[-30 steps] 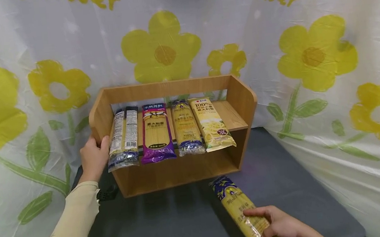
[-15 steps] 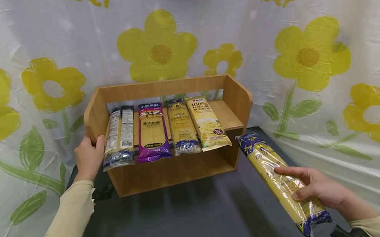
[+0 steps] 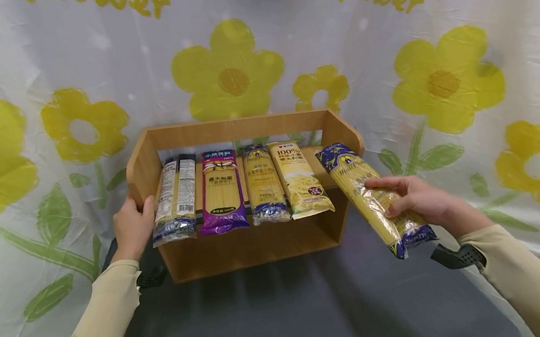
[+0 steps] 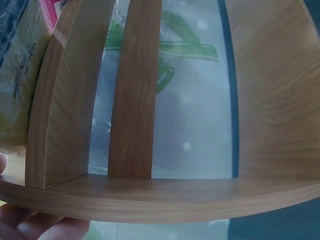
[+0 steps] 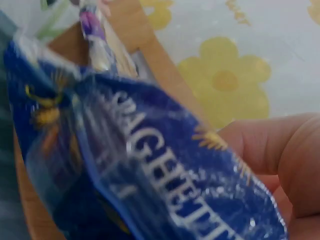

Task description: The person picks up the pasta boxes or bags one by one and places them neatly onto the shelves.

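Note:
My right hand point(image 3: 414, 203) grips a yellow and blue spaghetti pack point(image 3: 358, 186), thumb and fingers around its right edge. The pack is tilted, its top end overlapping the right side of a wooden shelf point(image 3: 254, 255) in the head view. Close up in the right wrist view is the pack's blue end point(image 5: 150, 165), printed SPAGHETTI. My left hand point(image 3: 133, 227) holds the shelf's left side panel. In the left wrist view, its fingers point(image 4: 62, 229) lie outside that panel point(image 4: 165, 197), and the thumb shows only as a tip on the inner side.
On the upper board lie a clear pack with white labels point(image 3: 174, 198), a purple pasta pack point(image 3: 222, 193), another yellow and blue spaghetti pack point(image 3: 265, 182) and a cream pasta pack point(image 3: 301, 179). A dark table point(image 3: 246, 314) lies below, and a flower-print curtain point(image 3: 368, 70) hangs behind.
My right hand has lifted the spaghetti pack from low near the front, first right and up, then leftward to the shelf's right end. The left hand keeps its hold on the side panel.

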{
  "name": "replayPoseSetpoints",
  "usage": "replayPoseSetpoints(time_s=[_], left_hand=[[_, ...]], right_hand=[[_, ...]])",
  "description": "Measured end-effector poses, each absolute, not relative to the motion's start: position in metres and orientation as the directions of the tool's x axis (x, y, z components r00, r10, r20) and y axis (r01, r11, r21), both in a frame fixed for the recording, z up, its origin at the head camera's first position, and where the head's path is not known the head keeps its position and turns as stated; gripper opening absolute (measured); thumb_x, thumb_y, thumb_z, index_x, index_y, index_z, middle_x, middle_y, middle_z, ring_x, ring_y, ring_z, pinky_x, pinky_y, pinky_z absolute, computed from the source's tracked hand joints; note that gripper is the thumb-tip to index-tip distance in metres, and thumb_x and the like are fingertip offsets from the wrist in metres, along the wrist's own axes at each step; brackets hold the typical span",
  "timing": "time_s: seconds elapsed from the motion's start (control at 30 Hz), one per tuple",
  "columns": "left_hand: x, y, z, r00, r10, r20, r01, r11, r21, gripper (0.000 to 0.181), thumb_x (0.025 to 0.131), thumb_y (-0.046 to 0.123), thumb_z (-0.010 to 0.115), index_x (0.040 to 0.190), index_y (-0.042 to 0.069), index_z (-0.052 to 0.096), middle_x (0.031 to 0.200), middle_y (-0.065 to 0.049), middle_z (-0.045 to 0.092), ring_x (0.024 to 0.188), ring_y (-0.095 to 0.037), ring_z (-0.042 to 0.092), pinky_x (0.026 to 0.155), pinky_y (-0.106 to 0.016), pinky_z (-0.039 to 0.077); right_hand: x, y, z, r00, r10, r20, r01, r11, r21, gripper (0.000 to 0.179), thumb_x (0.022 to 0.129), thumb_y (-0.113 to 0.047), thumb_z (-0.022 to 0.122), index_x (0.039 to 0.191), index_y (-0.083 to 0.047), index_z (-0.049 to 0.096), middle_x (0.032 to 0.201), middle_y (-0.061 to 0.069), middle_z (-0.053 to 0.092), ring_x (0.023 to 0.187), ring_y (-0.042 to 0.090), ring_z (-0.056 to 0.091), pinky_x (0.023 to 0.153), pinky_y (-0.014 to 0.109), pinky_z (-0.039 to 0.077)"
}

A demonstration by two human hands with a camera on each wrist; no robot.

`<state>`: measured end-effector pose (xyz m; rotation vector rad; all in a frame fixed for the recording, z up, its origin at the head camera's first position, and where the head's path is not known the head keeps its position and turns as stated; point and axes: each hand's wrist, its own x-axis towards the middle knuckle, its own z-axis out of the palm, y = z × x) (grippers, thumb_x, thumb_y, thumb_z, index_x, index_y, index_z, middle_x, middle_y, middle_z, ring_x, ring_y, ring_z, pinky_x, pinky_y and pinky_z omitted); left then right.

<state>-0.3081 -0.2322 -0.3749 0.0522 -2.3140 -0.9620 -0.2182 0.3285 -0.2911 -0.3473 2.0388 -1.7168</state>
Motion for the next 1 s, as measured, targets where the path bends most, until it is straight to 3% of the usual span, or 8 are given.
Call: replayPoseSetpoints(time_s=[0.1,0.23,0.37,0.67,1.0], left_hand=[[-0.308,-0.231,-0.376,-0.804,-0.264,0.534,0.192,0.734,0.651,0.035,0.101,0.027,0.053,0.105,-0.007,0.059,0.095,-0.036,0.068,0.081,-0.054,0.063,0.070,-0.062,0.046],[-0.308,-0.230,-0.376,-0.800,-0.274,0.534,0.186,0.732,0.656,0.035,0.101,0.027,0.054,0.105,-0.007,0.060,0.095,-0.036,0.068,0.082,-0.054,0.063,0.071,-0.062,0.046],[-0.307,-0.231,-0.376,-0.809,-0.275,0.520,0.176,0.731,0.660,0.036,0.101,0.028,0.053,0.107,-0.007,0.060,0.096,-0.035,0.068,0.082,-0.052,0.064,0.071,-0.061,0.046],[-0.306,-0.232,-0.380,-0.810,-0.269,0.521,0.175,0.738,0.652,0.031,0.101,0.026,0.053,0.100,-0.004,0.060,0.088,-0.032,0.068,0.070,-0.044,0.063,0.057,-0.042,0.042],[-0.309,-0.233,-0.376,-0.804,-0.284,0.522,0.165,0.737,0.655,0.033,0.101,0.027,0.052,0.103,-0.005,0.060,0.092,-0.033,0.069,0.075,-0.049,0.065,0.065,-0.058,0.047]], right_hand=[[-0.241,0.313,-0.281,-0.922,-0.332,-0.198,0.093,0.305,-0.948,0.072,0.084,0.010,0.063,0.146,-0.025,0.056,0.104,0.003,0.066,0.083,0.015,0.069,0.071,0.030,0.060],[-0.268,0.294,-0.274,-0.953,-0.216,-0.210,0.099,0.435,-0.895,0.082,0.084,0.007,0.063,0.158,-0.004,0.032,0.122,0.015,0.059,0.086,0.012,0.066,0.073,0.027,0.058],[-0.289,0.277,-0.274,-0.966,-0.147,-0.213,0.110,0.511,-0.852,0.081,0.084,0.006,0.064,0.158,-0.005,0.033,0.139,0.026,0.048,0.087,0.010,0.062,0.073,0.026,0.056],[-0.323,0.251,-0.281,-0.975,-0.092,-0.202,0.101,0.625,-0.774,0.079,0.079,0.008,0.061,0.155,-0.003,0.040,0.142,0.030,0.048,0.086,0.015,0.056,0.067,0.023,0.051],[-0.349,0.246,-0.286,-0.971,-0.109,-0.215,0.073,0.715,-0.695,0.078,0.080,0.006,0.059,0.155,-0.001,0.039,0.148,0.030,0.041,0.098,0.026,0.051,0.069,0.024,0.046]])
